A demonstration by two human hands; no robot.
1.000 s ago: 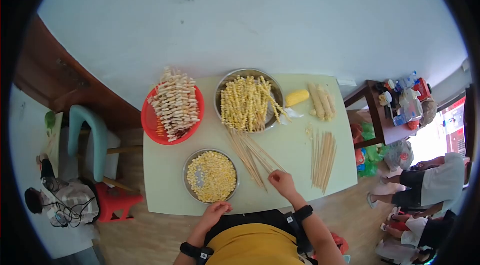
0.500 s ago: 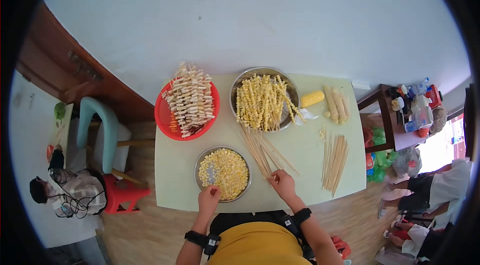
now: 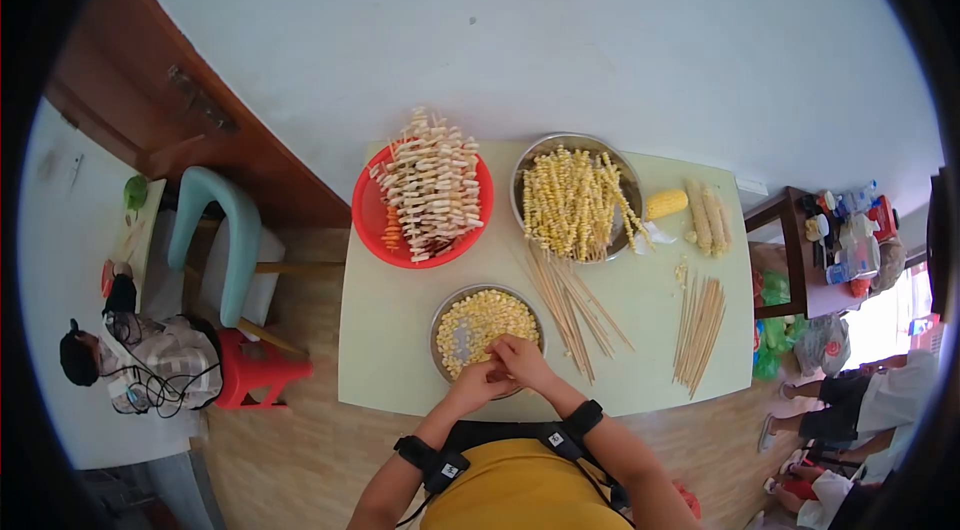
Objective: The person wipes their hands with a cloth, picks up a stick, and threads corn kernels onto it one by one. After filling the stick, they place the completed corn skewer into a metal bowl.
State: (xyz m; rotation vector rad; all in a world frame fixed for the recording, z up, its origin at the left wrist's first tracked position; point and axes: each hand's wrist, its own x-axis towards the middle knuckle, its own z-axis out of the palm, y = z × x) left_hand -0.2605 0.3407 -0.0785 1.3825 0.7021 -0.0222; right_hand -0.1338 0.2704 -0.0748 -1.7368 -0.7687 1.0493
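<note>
My left hand (image 3: 478, 385) and my right hand (image 3: 522, 362) meet over the near rim of a metal bowl (image 3: 437, 330) of loose corn kernels (image 3: 485, 315). Both are closed in a pinch, fingertips against each other; whatever sits between them is too small to make out. Beyond the bowl, to the right, lies a spread of bare wooden skewers (image 3: 566, 305). Their far ends reach a larger metal bowl (image 3: 517, 192) piled with corn-kernel skewers (image 3: 575, 205).
On the table (image 3: 400, 305) are a red basin (image 3: 372, 235) of pale skewered pieces (image 3: 432, 185), a corn cob (image 3: 667, 204), stripped cobs (image 3: 708, 220) and a second skewer bundle (image 3: 699, 335). A seated person (image 3: 165, 360) is at left; other people (image 3: 890, 395) are at right.
My right hand has left the near ends of the skewers and come left to my left hand over the kernel bowl. The whole view has shifted, so the table appears farther right.
</note>
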